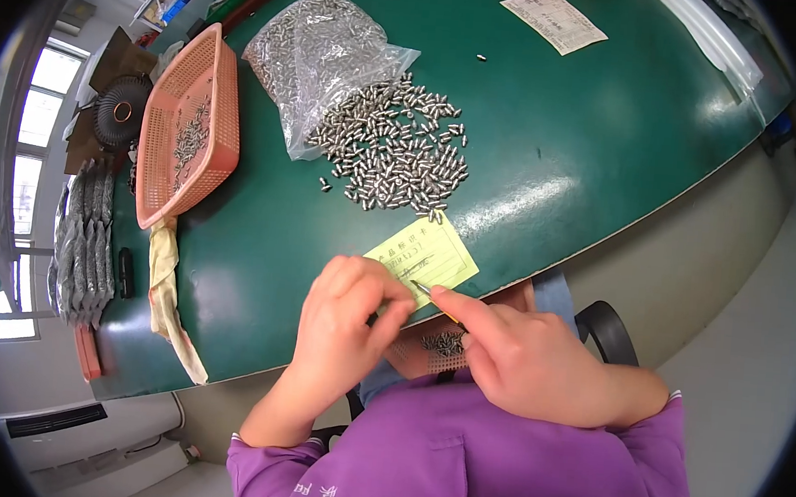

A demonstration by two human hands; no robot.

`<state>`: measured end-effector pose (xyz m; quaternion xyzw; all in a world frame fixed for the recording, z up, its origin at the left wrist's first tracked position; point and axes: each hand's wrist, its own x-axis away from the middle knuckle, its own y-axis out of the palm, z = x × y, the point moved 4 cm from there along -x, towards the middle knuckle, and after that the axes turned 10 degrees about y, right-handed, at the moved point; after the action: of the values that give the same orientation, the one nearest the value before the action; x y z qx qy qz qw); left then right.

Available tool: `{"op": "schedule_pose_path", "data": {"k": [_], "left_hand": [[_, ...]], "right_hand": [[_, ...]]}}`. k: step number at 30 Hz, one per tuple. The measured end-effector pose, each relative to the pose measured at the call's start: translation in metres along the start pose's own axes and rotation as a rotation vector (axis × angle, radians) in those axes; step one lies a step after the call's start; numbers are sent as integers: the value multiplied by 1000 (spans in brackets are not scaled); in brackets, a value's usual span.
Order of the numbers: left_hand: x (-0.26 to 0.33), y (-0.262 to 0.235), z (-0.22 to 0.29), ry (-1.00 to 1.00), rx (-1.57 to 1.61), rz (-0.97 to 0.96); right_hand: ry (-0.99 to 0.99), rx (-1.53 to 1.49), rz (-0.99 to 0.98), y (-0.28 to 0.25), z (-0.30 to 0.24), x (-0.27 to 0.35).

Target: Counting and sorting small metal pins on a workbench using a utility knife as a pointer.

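Note:
My left hand (343, 314) is closed over the lower left of a yellow card (440, 247), thumb and fingers curled together. Whatever they pinch is too small or hidden to make out. Opposite it, my right hand (529, 355) grips a slim pointed tool (425, 290) with a metal tip and a bit of orange on its shaft. That tip points toward my left fingers, over the card. Just beyond the card lies a loose pile of small silvery metal pins (400, 152), spilling from a clear plastic bag (324, 54) full of them.
A pink basket (226, 135) holding some pins stands at left on the green table (572, 131). A cloth strip (166, 297) and black marker (126, 273) lie nearby. Below the table edge, another pink basket (409, 358) holds more pins. A paper slip (554, 21) lies far back.

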<state>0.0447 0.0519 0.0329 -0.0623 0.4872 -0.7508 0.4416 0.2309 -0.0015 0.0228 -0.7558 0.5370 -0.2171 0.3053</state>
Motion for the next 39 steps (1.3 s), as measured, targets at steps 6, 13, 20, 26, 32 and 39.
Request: {"op": "schedule_pose_path", "data": {"k": [6,13,20,26,32,39], "left_hand": [[-10,-21,-15,-10,-36,-32],[-33,-37,-77,-152,-347,121],[-33,-34,-85,-137,-319,119],[-24,-31,-40,-146,-132,77],[-5,-2,-2,-19,-54,40],[5,4,-8,-124,-18,102]], "right_hand": [[37,-196,145,-18,11,5],[25,-198,105,-16,11,10],[29,-200,103,-11,14,13],[20,-228,116,-8,16,11],[13,-189,111,-3,12,3],[5,-106,60,1,5,0]]}}
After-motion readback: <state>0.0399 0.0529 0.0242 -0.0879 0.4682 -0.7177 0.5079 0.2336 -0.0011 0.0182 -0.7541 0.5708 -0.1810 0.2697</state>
